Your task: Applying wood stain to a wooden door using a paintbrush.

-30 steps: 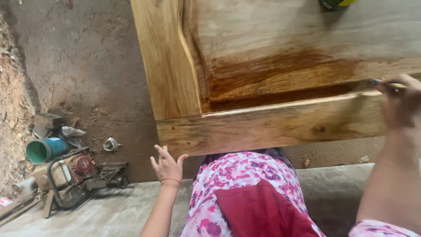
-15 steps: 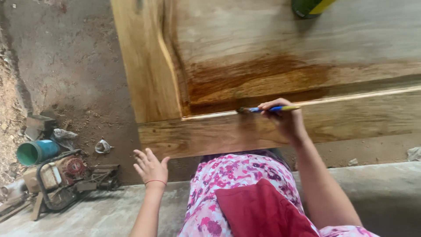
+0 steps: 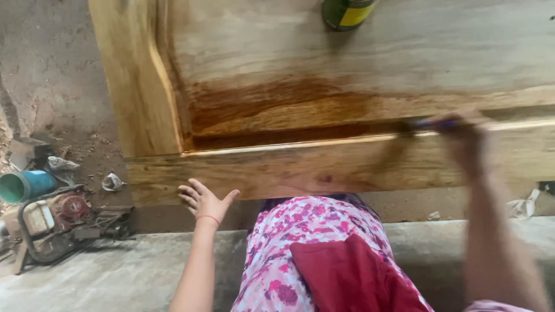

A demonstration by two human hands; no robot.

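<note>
Your right hand (image 3: pixel 465 136) had its grip clamped on the brush (image 3: pixel 425 123), laying stain along the wooden panel's (image 3: pixel 347 63) groove. Your left hand (image 3: pixel 203 201), fingers apart, pressed the panel's lower edge, likely for balance.

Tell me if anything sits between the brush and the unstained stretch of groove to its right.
Nothing visible does. The right hand holds the brush on the door's groove, and the groove runs bare to the right. The can stands higher on the panel, out of line. The left hand rests at the lower edge.
</note>
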